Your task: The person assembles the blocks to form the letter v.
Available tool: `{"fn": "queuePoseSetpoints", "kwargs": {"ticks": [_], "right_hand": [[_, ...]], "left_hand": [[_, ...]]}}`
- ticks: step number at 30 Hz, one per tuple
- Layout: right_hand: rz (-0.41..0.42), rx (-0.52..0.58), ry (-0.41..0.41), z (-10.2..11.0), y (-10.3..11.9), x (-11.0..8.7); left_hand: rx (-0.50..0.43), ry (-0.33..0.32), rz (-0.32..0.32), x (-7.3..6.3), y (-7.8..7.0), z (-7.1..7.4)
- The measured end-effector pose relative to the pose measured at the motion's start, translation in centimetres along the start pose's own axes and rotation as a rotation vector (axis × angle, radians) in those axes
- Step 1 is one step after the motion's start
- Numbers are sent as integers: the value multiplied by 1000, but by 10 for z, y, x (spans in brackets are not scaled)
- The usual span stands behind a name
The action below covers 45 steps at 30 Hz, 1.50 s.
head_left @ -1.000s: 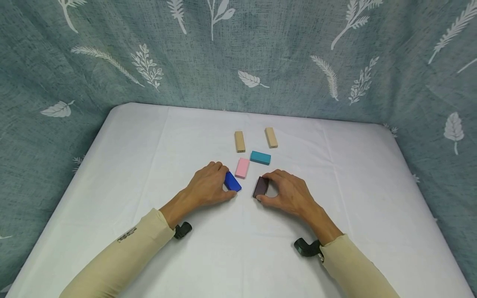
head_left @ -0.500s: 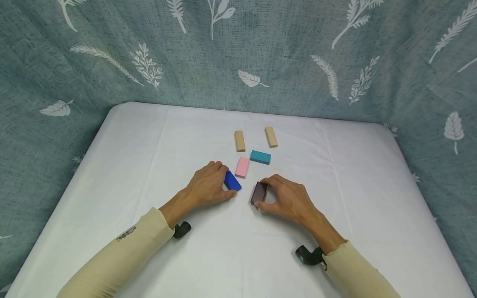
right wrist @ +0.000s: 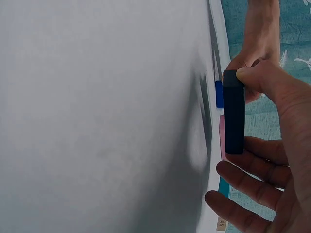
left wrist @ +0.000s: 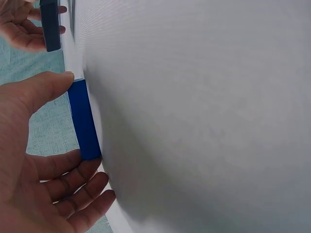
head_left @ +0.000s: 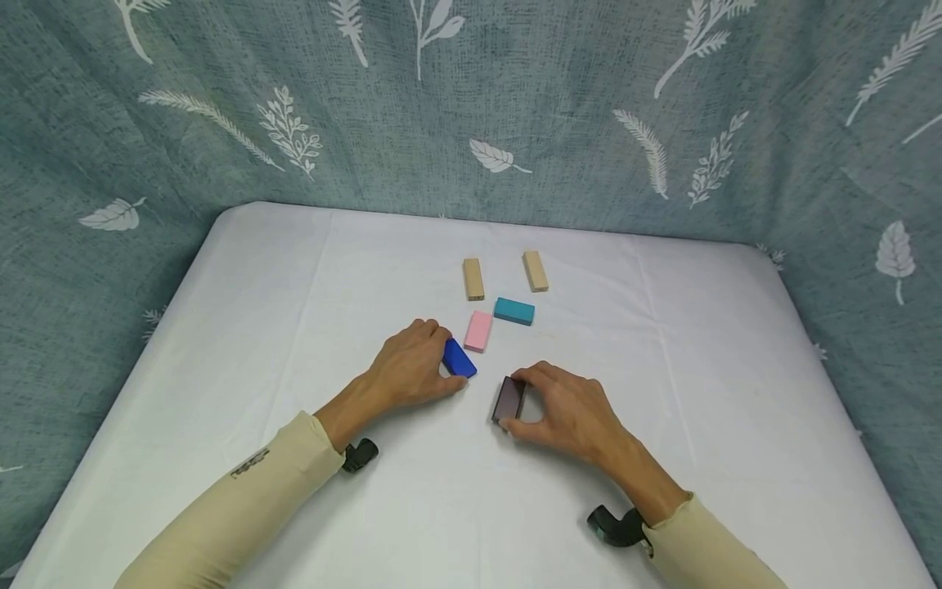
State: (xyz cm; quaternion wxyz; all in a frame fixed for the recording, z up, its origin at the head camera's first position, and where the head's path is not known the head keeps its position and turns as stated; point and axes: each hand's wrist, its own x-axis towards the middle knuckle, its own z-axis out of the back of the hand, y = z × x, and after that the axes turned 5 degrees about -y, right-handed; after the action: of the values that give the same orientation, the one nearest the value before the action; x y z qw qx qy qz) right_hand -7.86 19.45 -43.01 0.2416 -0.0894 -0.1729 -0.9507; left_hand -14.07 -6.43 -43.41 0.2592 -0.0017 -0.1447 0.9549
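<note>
In the head view my left hand [head_left: 414,366] holds a blue block [head_left: 459,358] by its ends, thumb at the near end and fingers at the far one. The left wrist view shows the blue block [left wrist: 84,119] spanning thumb and fingers at the tabletop. My right hand [head_left: 572,409] pinches a dark brown block [head_left: 509,399] the same way, a little nearer and to the right. In the right wrist view this dark block [right wrist: 234,112] is clear of the cloth, its shadow apart from it. Just behind the blue block lies a pink block [head_left: 478,331].
A teal block [head_left: 514,311] lies behind the pink one. Farther back are two plain wooden blocks, one on the left [head_left: 473,280] and one on the right [head_left: 536,272]. White cloth [head_left: 353,270] covers the table, and a leaf-patterned curtain [head_left: 574,131] hangs behind it.
My right hand has drawn the dark brown block toward the near edge and slightly left, away from the teal block. My left hand and the blue block have stayed put.
</note>
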Motion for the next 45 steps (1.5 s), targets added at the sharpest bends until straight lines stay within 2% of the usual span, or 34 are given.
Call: {"fn": "queuePoseSetpoints", "kwargs": {"ticks": [14, 28, 45], "right_hand": [[-14, -39, -28, -5, 9, -8], [-3, -87, -52, -12, 12, -7], [-21, -104, -7, -12, 14, -6]], "left_hand": [[-2, -6, -3, 0, 1, 0], [1, -23, -11, 0, 1, 1], [-4, -22, -8, -1, 1, 0]]}}
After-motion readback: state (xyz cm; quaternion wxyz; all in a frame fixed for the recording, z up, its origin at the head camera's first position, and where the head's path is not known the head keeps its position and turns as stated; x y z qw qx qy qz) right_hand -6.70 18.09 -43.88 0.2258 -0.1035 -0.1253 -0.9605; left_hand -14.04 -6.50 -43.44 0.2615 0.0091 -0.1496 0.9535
